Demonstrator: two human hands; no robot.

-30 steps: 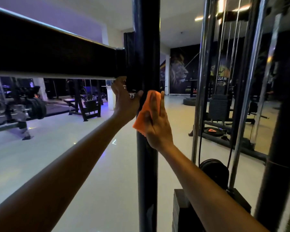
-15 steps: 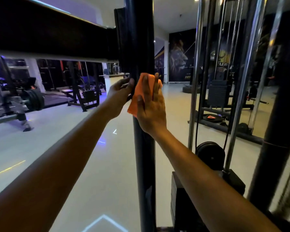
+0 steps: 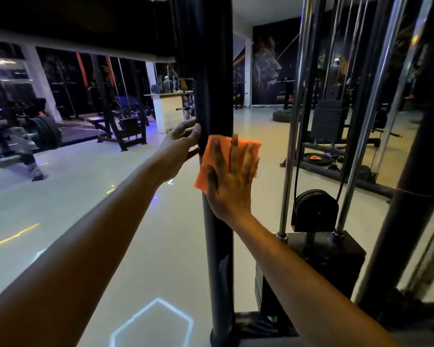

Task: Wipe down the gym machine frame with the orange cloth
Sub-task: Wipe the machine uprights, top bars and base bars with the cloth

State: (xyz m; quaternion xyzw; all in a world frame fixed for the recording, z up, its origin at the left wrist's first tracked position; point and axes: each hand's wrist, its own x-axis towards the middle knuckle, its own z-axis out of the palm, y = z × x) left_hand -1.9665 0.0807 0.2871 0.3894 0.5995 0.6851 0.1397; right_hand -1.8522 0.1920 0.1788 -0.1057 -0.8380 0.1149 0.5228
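A black upright post point(image 3: 217, 246) of the gym machine frame runs from top to bottom through the middle of the view. A black crossbeam point(image 3: 73, 26) joins it at the upper left. My right hand point(image 3: 232, 181) presses the orange cloth point(image 3: 211, 151) flat against the front of the post, fingers straight and spread. My left hand point(image 3: 178, 144) grips the left side of the post at the same height, thumb below and fingers curled round its edge.
Chrome guide rods point(image 3: 292, 121) and cables stand right of the post above a black weight stack point(image 3: 321, 261) and a pulley point(image 3: 315, 209). A thick dark column point(image 3: 416, 171) rises at the far right. Benches and weight plates point(image 3: 45, 132) sit across the pale floor on the left.
My right hand has slid the cloth down the post and flattened it out wider. My left hand has moved down the post with it. The view has tilted downward.
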